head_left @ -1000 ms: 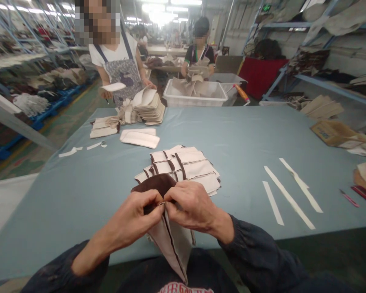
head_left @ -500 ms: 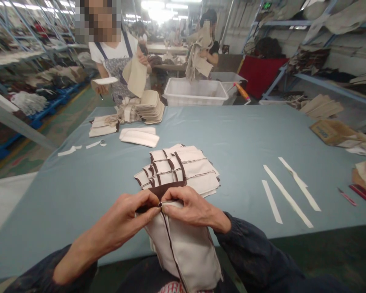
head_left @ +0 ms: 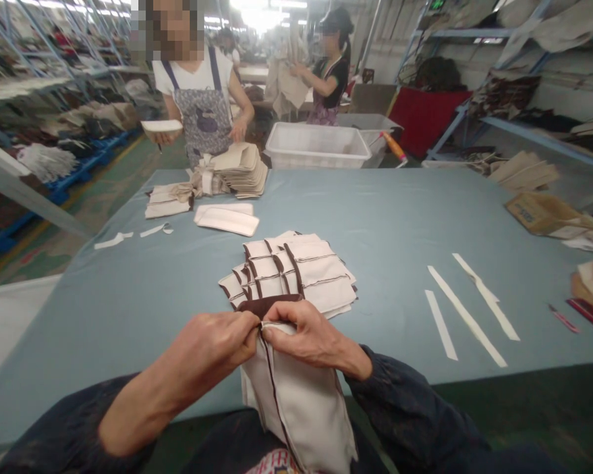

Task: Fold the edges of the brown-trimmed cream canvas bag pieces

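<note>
A cream fabric piece (head_left: pixel 309 401) with a dark seam down its middle hangs over the table's front edge toward my lap. At its top edge, my left hand (head_left: pixel 217 342) pinches the fabric by the seam, fingers curled in. My right hand (head_left: pixel 309 332) grips the same edge just to the right, thumb and forefinger pressed together. The two hands nearly touch. Just beyond them lies a fanned stack of similar cream pieces with dark brown trim (head_left: pixel 321 270).
On the blue-grey table (head_left: pixel 375 217), white strips (head_left: pixel 467 316) and red-handled tools (head_left: pixel 588 313) lie at right. Flat pads (head_left: pixel 227 219) and a pile of beige pieces (head_left: pixel 244 171) lie at back left. Two people stand beyond, near a white bin (head_left: pixel 319 145).
My left hand has rolled over at the seam, its fingers now curled closer. Across the table, one person's hand has lowered to the beige pile, and the other person has shifted left with fabric.
</note>
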`<control>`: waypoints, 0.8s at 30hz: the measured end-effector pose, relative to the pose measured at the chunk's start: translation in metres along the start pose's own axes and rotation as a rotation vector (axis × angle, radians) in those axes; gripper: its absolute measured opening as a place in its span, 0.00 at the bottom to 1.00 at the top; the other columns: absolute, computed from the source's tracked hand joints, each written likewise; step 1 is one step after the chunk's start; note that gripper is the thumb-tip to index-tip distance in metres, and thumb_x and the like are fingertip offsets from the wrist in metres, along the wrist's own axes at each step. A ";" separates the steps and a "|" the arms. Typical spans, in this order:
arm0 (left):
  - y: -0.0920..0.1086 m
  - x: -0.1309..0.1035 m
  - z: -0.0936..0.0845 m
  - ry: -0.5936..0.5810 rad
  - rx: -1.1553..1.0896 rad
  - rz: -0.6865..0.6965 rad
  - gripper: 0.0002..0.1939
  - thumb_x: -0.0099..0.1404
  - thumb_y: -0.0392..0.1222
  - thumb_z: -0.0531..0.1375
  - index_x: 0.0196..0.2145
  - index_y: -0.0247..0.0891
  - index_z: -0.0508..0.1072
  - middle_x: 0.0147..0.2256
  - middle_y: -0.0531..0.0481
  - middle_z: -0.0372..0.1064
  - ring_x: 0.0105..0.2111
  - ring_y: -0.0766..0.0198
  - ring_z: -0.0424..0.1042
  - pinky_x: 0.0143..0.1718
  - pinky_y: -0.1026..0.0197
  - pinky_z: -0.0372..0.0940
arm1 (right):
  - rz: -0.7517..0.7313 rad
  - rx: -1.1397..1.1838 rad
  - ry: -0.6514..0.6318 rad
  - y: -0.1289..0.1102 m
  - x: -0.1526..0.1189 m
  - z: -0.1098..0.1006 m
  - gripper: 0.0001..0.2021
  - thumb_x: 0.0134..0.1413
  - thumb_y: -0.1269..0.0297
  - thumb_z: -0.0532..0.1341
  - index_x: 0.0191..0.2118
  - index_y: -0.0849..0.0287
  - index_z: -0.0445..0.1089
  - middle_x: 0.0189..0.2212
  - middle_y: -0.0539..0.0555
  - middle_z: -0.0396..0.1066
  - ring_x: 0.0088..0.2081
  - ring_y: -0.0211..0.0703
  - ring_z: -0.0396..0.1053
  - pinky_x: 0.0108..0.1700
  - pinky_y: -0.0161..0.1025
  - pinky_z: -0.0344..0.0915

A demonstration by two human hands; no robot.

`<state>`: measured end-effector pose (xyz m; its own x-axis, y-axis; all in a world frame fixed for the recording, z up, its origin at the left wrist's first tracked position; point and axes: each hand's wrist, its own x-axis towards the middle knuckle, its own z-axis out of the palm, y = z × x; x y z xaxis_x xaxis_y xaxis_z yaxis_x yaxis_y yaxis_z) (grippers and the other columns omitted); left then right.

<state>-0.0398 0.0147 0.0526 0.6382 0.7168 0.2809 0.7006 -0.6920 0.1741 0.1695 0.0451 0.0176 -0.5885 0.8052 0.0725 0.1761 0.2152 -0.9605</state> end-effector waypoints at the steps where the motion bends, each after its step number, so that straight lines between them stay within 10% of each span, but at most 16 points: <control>1: -0.001 0.000 0.002 0.015 -0.023 -0.017 0.15 0.69 0.29 0.50 0.31 0.35 0.74 0.22 0.52 0.72 0.19 0.64 0.70 0.22 0.60 0.54 | 0.012 0.006 0.004 0.001 -0.001 0.000 0.04 0.57 0.68 0.63 0.33 0.59 0.74 0.26 0.46 0.71 0.28 0.34 0.64 0.31 0.33 0.58; 10: -0.003 0.007 -0.003 -0.197 -0.832 -0.504 0.11 0.66 0.42 0.53 0.28 0.37 0.70 0.24 0.57 0.62 0.24 0.68 0.59 0.24 0.67 0.55 | 0.038 0.085 -0.022 0.002 -0.004 0.000 0.05 0.56 0.65 0.64 0.32 0.61 0.73 0.25 0.45 0.68 0.27 0.33 0.60 0.30 0.32 0.56; 24: -0.015 0.001 -0.006 -0.283 -1.032 -0.532 0.18 0.71 0.52 0.59 0.30 0.35 0.69 0.25 0.57 0.57 0.26 0.68 0.53 0.25 0.66 0.51 | -0.104 -0.090 -0.017 -0.004 0.006 0.001 0.02 0.55 0.69 0.65 0.32 0.60 0.75 0.26 0.47 0.73 0.27 0.34 0.65 0.33 0.33 0.58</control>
<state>-0.0515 0.0250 0.0560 0.4843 0.8380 -0.2514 0.3936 0.0479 0.9180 0.1645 0.0481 0.0218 -0.6205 0.7667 0.1648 0.1837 0.3464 -0.9199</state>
